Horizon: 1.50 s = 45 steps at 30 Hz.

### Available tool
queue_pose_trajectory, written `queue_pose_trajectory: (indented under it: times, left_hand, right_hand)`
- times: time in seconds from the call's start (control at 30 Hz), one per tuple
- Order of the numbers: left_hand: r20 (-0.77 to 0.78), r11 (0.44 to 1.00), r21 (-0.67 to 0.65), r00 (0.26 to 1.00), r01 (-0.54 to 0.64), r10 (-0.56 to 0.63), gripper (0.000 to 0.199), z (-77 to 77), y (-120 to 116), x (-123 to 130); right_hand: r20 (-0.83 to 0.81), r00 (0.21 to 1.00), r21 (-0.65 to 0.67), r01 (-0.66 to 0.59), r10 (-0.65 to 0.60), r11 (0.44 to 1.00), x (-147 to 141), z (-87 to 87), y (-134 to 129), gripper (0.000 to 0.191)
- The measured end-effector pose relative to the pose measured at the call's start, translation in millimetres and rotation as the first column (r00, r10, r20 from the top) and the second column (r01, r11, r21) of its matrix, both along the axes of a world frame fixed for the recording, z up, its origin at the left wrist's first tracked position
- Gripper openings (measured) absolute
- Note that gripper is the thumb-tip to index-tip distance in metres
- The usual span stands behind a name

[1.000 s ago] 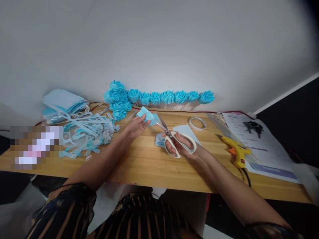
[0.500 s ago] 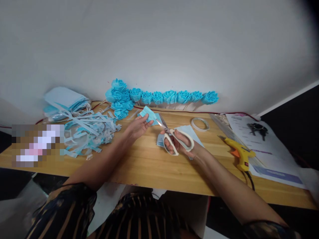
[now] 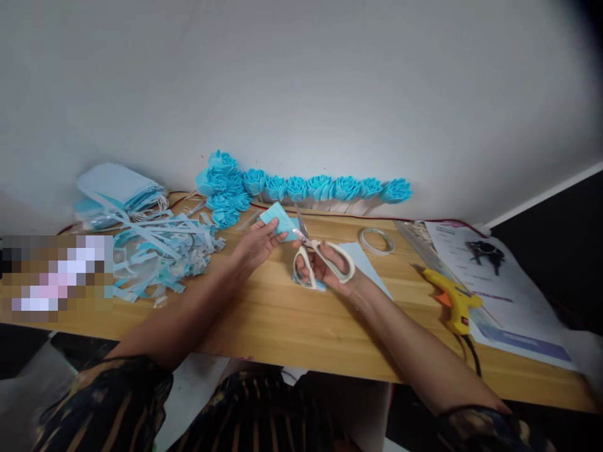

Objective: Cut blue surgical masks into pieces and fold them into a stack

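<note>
My left hand (image 3: 264, 242) pinches a small folded piece of light blue fabric (image 3: 277, 218) between thumb and fingers. In my right hand (image 3: 325, 267) is a pair of white-handled scissors (image 3: 346, 263), with fingers through the loops and the blades parted. The blade tips lie close to the fabric's right edge; whether they touch it I cannot tell. Beneath the right hand, more blue pieces (image 3: 320, 286) rest on the table, partly covered. A larger pale blue sheet (image 3: 365, 258) shows beyond the right wrist.
Blue fabric flowers (image 3: 320, 187) line the wall. At left lie a heap of cut strips (image 3: 160, 251) and a stack of face masks (image 3: 115, 185). On the right are a tape roll (image 3: 377, 241), a yellow glue gun (image 3: 450, 298), a printed sheet (image 3: 518, 301) and keys (image 3: 485, 251).
The scissors and right hand have shifted slightly left, nearer the left hand. The folded fabric has turned a little in the left fingers. The whole view has moved slightly.
</note>
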<state>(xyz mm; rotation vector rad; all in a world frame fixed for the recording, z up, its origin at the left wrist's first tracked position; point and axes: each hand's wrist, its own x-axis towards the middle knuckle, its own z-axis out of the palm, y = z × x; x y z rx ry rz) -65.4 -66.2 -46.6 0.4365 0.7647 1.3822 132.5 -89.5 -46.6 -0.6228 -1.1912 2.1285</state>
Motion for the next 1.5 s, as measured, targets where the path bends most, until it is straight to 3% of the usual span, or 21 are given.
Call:
queue_pose_trajectory:
  times: [0.4, 0.77, 1.5]
  left_hand:
    - [-0.027, 0.999, 0.049, 1.0, 0.014, -0.013, 0.009, 1.0, -3, 2]
    - [-0.03, 0.999, 0.046, 0.999, 0.028, -0.026, 0.008, 2.8, -4, 3]
    - [-0.049, 0.993, 0.109, 0.998, 0.05, -0.045, 0.01, -4.2, 4, -5]
  right_hand:
    - [-0.086, 0.988, -0.126, 0.114, -0.125, 0.985, -5, -0.2, -19, 0.052]
    - [-0.159, 0.982, -0.091, 0.085, -0.099, 0.992, -5, -4.4, -22, 0.053]
    - [-0.132, 0.989, -0.14, 0.05, -0.069, 0.989, -10, -13.1, -18, 0.055]
